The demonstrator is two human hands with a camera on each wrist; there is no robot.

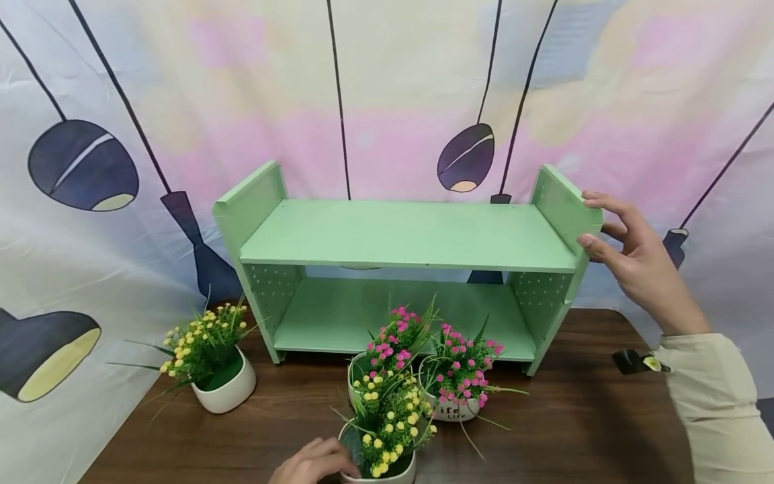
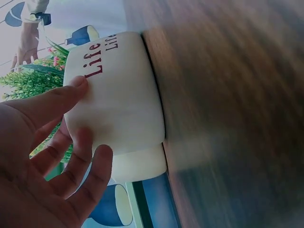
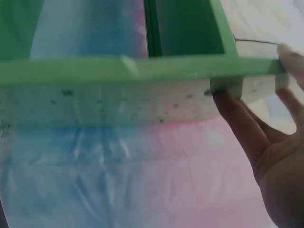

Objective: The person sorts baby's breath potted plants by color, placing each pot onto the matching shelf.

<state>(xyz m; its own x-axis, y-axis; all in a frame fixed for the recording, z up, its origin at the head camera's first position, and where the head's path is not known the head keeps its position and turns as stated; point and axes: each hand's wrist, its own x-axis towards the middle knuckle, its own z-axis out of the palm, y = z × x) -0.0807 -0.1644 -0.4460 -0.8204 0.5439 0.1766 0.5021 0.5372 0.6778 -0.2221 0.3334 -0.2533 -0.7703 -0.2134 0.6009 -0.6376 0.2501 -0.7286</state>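
My left hand (image 1: 314,462) is at the left side of a white flowerpot (image 1: 406,474) with yellow flowers, low in the head view. In the left wrist view, its thumb and bent fingers rest against the wall of this pot (image 2: 123,90), beside red "Life" lettering. Raised at the right, my right hand (image 1: 641,259) grips the upper front corner of a light green two-tier shelf (image 1: 405,232). Its thumb is on the front edge, with fingers over the side panel (image 3: 118,71). Both shelf boards are bare.
Two pots of pink flowers, one at the centre (image 1: 357,376) and one at the right (image 1: 456,409), stand before the shelf. Another yellow-flowered pot (image 1: 230,390) is at the left. A small black object (image 1: 629,361) shows near the right sleeve. A patterned curtain (image 1: 387,87) hangs behind.
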